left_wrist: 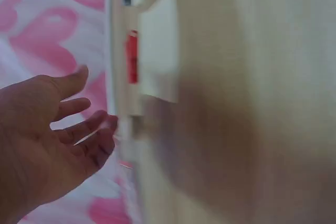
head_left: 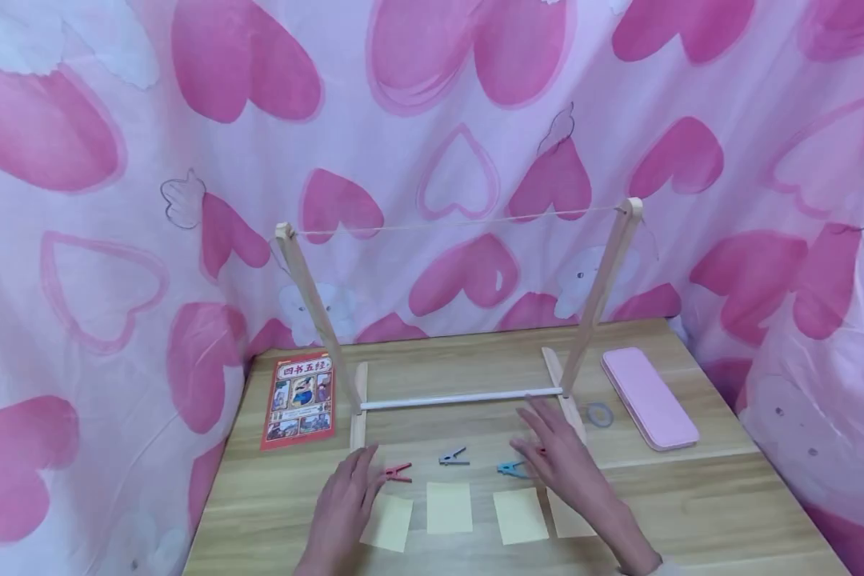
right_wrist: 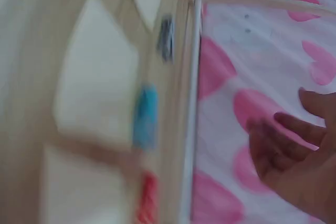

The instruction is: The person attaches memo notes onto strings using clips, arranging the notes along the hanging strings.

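Fingers (head_left: pixel 363 466) of both hands are extended, slightly bent and loosely parted, with nothing gripped. Layout on the wooden table (head_left: pixel 720 512), left to right: one red booklet (head_left: pixel 298 400), flat; the left hand (head_left: pixel 337 508), raised beside the first peg; one wooden stand (head_left: pixel 601 296), comprising two uprights, two feet, one white rod (head_left: pixel 461 398) and one string (head_left: pixel 454 225) joining the upright tops. Pegs, quantity four, lie in front of the rod: red peg (head_left: pixel 398 473), grey peg (head_left: pixel 454 457), blue peg (head_left: pixel 511 470), second red peg (head_left: pixel 543 452), the last partly covered by the right hand (head_left: pixel 570 464). Yellow notes (head_left: pixel 450 508), quantity four, form a row nearer the person. One grey ring (head_left: pixel 590 413) lies beside the right foot. Containers: one pink case (head_left: pixel 650 398), closed, contents not visible
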Motion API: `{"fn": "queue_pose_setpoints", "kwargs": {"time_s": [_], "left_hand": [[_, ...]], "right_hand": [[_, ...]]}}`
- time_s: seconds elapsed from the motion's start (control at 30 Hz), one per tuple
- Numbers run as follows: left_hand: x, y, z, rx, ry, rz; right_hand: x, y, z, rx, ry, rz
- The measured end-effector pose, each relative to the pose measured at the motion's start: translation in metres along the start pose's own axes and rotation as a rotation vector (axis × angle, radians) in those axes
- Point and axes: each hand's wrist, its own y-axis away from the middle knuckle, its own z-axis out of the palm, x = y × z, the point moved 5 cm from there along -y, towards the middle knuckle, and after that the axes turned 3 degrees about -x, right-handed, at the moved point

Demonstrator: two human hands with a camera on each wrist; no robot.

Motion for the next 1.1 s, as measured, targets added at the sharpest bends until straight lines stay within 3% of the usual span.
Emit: {"fn": "queue_pose_setpoints", "kwargs": {"time_s": [0.1,0.17,0.3,0.4,0.6,0.77,0.87,0.93,1.1], "left_hand": [[-0.021,0.008,0.018,-0.046,0.159,-0.158],[-0.035,0.015,0.03,-0.066,0.241,-0.221],[-0.053,0.024,0.043,-0.076,0.386,-0.268],[-0.058,0.024,0.046,-0.058,0.475,-0.288],[-0.047,0.016,0.054,-0.047,0.394,-0.28],[-0.04,0.015,0.06,-0.04,0.334,-0.286],[-0.04,0.016,0.059,-0.021,0.331,-0.287],[-0.043,0.017,0.058,-0.021,0.34,-0.296],[-0.051,0.021,0.054,-0.046,0.399,-0.328]], "right_hand": [[-0.002,-0.003,0.024,-0.021,-0.208,-0.014],[-0.005,-0.002,0.046,-0.088,-0.292,-0.017],[-0.02,-0.007,0.088,-0.169,-0.257,-0.129],[-0.029,-0.02,0.119,-0.172,-0.121,-0.233],[-0.045,-0.04,0.168,-0.202,0.277,-0.311],[-0.047,-0.035,0.186,-0.144,0.416,-0.34],[-0.049,-0.035,0.186,-0.093,0.399,-0.344],[-0.052,-0.036,0.185,-0.1,0.346,-0.335],[-0.059,-0.043,0.18,-0.194,0.085,-0.266]]}}
